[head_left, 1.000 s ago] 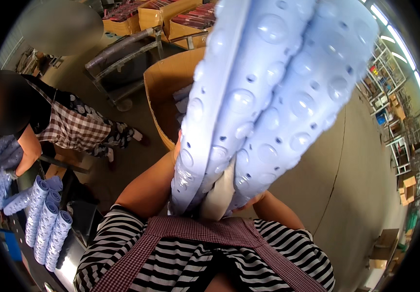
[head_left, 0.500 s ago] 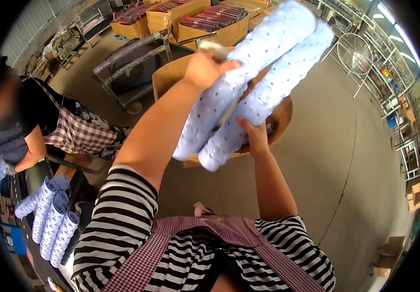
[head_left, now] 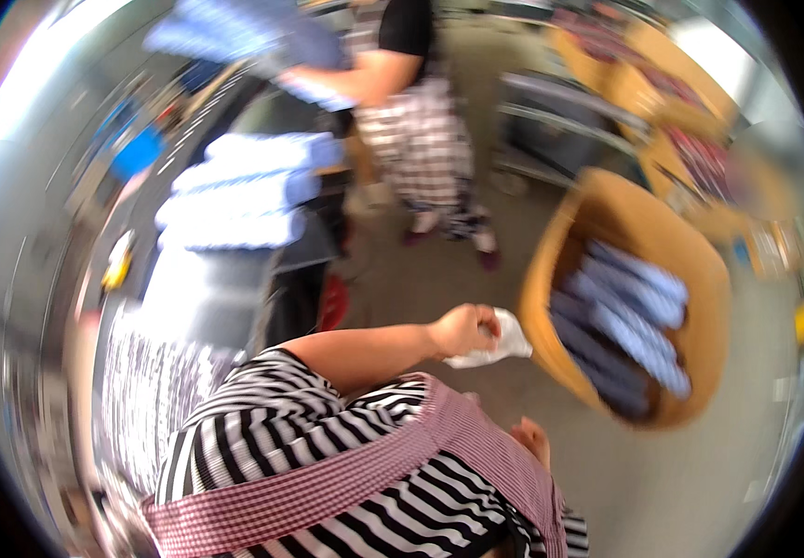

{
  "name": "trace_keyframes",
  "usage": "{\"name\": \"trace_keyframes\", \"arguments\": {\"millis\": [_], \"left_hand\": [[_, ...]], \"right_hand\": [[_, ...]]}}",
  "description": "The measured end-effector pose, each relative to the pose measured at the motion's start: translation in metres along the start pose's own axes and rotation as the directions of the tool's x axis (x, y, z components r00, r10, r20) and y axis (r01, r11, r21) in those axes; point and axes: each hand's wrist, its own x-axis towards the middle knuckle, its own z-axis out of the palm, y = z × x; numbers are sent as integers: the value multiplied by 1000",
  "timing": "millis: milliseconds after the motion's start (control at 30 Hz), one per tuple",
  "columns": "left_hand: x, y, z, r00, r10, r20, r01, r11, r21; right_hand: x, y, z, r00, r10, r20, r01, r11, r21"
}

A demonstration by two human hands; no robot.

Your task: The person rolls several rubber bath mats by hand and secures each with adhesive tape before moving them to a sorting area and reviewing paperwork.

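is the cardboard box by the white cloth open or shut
Open: no flaps cover the top of the box, and blue rolls show inside.

A long dark tabletop (head_left: 211,293) has a patch that shines white with light. To the right of the tabletop is a dull gray-brown floor (head_left: 672,493). Farther back on that side of the tabletop stands a dark cart (head_left: 551,139) with pale rails. Brown boxes (head_left: 621,88) sit in the back, well apart from the tabletop. Far to the left of the tabletop, a big white glow (head_left: 25,79) lights the top corner. The gray part (head_left: 11,260) below it is too blurry to call wall or floor.
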Motion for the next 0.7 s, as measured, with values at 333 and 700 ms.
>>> {"name": "trace_keyframes", "arguments": {"millis": [333,700], "left_hand": [[-247,-90,-140,349,-563,-749,-400,634,-662],[-451,-218,-287,-189,-711,-677,-400,686,-609]], "right_hand": [[132,-60,104,927,222,302,-128,945,-301],[171,-211,432,515,14,857,468,833,-295]]}}
